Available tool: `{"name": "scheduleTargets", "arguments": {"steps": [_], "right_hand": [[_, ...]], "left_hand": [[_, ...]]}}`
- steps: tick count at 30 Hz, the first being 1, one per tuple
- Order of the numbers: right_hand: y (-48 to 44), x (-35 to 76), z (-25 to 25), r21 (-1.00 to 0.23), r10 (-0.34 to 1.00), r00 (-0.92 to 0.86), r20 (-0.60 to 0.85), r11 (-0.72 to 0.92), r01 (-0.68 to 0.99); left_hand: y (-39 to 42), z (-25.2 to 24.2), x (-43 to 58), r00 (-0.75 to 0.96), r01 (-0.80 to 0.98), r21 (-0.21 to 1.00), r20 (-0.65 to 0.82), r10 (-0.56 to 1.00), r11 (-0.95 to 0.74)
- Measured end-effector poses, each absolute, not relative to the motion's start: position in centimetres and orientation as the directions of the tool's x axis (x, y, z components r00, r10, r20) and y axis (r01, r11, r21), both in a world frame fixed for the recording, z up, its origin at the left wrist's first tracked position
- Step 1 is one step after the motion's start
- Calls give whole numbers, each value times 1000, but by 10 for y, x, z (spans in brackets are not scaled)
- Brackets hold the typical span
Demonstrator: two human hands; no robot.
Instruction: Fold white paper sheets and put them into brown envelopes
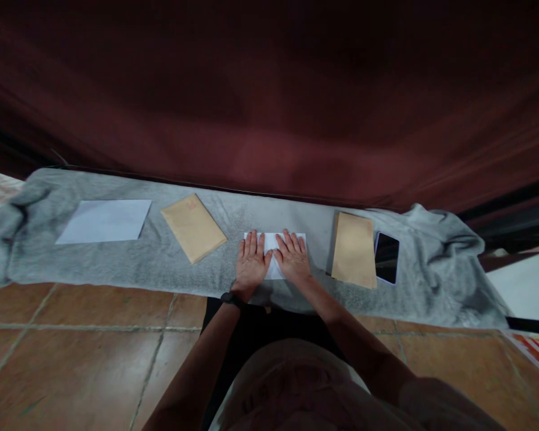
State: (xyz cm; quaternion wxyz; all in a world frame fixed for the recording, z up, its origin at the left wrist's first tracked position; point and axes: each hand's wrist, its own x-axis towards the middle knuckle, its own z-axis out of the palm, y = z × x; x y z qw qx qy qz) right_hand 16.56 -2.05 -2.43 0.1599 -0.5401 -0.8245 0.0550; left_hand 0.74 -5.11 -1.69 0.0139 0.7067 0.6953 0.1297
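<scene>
A white sheet of paper (273,270), which looks folded, lies on the grey cloth right in front of me. My left hand (251,263) rests flat on its left half, fingers stretched out and pointing away from me. On the right half lies my right hand (293,256), also flat with its fingers spread. The two thumbs almost meet over the middle of the paper. Both palms cover much of the sheet, so its folds are partly hidden.
Brown envelopes (193,227) lie left of my hands, and a stack of brown envelopes (354,250) lies to the right. Beside that stack is a phone (387,257). White paper (105,220) sits farther left. A dark red curtain (269,143) hangs behind the cloth-covered surface (130,263).
</scene>
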Motion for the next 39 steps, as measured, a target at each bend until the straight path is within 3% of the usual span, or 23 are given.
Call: {"name": "scheduleTargets", "arguments": {"steps": [9,20,28,39], "right_hand": [[-22,171,-27,-258,942,-227,246,289,922],[-26,183,-24,-248,955,-186,231,242,938],[-25,184,-21,-236,959,-203,196,247,940],[-25,185,-27,-233,956,-196,219,247,941]], "left_hand": [[-51,-19,-3,-95,963,266,176,980,45],[-53,-13,10,-133,961,265,198,971,78],[-60,-17,54,128,942,295,119,985,-158],[-70,-10,28,159,947,263,104,982,-182]]}}
